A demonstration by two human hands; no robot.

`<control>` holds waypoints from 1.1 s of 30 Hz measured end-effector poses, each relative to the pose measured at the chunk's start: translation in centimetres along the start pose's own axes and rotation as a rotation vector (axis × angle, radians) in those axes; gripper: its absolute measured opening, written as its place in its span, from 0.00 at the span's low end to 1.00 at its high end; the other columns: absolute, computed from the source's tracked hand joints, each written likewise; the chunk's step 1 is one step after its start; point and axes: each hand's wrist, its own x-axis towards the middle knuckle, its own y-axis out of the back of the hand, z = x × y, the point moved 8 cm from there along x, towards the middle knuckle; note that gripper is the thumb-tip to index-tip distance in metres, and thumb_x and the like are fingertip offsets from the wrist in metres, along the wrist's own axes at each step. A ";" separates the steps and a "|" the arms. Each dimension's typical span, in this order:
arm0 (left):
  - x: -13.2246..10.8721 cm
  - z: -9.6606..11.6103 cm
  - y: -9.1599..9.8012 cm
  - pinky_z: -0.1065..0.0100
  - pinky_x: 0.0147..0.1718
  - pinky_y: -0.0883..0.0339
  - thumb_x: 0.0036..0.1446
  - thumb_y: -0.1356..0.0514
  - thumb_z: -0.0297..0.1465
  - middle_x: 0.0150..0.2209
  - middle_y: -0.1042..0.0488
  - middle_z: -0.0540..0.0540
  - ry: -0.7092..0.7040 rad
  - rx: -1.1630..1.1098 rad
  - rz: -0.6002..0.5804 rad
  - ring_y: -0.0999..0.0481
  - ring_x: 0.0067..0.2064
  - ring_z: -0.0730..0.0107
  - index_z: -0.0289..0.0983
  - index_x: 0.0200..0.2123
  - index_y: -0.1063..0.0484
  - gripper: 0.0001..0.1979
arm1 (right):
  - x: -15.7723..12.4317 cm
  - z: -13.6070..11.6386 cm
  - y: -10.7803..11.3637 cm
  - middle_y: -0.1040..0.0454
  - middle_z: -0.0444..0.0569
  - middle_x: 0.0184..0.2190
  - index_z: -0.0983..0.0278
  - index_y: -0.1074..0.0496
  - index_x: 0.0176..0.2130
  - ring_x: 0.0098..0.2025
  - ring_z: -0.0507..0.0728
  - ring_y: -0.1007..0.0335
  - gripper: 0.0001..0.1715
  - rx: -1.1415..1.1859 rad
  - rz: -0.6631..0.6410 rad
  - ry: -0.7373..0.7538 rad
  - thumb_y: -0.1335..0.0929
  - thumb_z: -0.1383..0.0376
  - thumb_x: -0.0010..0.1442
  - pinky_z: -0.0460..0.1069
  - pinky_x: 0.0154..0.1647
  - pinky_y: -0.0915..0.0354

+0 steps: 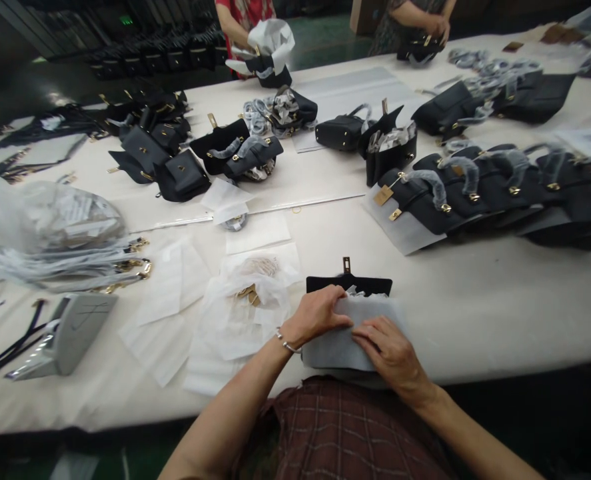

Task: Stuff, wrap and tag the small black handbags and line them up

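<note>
At the table's near edge, right in front of me, lies a black handbag (320, 285) with its flap folded back and a gold clasp (346, 265) standing up from it. Crumpled white stuffing shows at its opening. A thin pale-grey sheet (335, 353) covers the bag's front. My left hand (320, 313) grips the sheet's upper left part, thumb below and fingers curled at the bag's opening. Lower and to the right, my right hand (392, 350) pinches the sheet near its middle, fingers pressed together. The fingertips of both hands are partly hidden.
Finished-looking black handbags (460, 190) with wrapped handles stand in a row at right. Tissue sheets (165, 300) and a clear bag of tags (250, 293) lie left, beside wrapped straps (85, 263) and a grey wedge-shaped block (82, 333). Two people handle bags across the table (320, 233).
</note>
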 end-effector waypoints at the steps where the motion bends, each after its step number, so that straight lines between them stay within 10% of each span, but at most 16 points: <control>1: -0.6 0.6 0.7 0.62 0.47 0.34 0.56 0.34 0.41 0.49 0.25 0.43 -0.044 0.014 0.098 0.26 0.50 0.57 0.40 0.52 0.31 0.23 | -0.1 0.3 -0.2 0.26 0.48 0.34 0.60 0.26 0.41 0.38 0.57 0.30 0.09 0.007 -0.002 -0.014 0.36 0.67 0.67 0.53 0.42 0.31; 4: -3.8 2.7 1.2 0.57 0.56 0.40 0.64 0.42 0.35 0.54 0.29 0.41 -0.178 0.078 0.314 0.32 0.57 0.57 0.39 0.53 0.32 0.15 | -0.4 0.8 -0.4 0.27 0.48 0.33 0.60 0.26 0.41 0.38 0.57 0.30 0.08 0.012 0.016 -0.034 0.35 0.66 0.66 0.54 0.41 0.30; 9: -7.0 3.9 -3.1 0.60 0.48 0.35 0.66 0.47 0.29 0.49 0.26 0.44 -0.218 0.116 0.174 0.28 0.49 0.61 0.38 0.52 0.33 0.12 | 0.1 0.8 -0.4 0.27 0.48 0.33 0.59 0.25 0.40 0.37 0.57 0.30 0.09 0.048 0.015 0.017 0.35 0.67 0.67 0.53 0.40 0.30; 33: -6.3 3.2 -5.1 0.61 0.51 0.37 0.70 0.50 0.28 0.57 0.29 0.44 -0.249 0.283 0.249 0.30 0.54 0.62 0.37 0.52 0.32 0.11 | -0.2 1.9 -0.6 0.27 0.47 0.33 0.60 0.26 0.39 0.38 0.56 0.30 0.05 0.091 0.024 0.028 0.33 0.65 0.66 0.52 0.42 0.31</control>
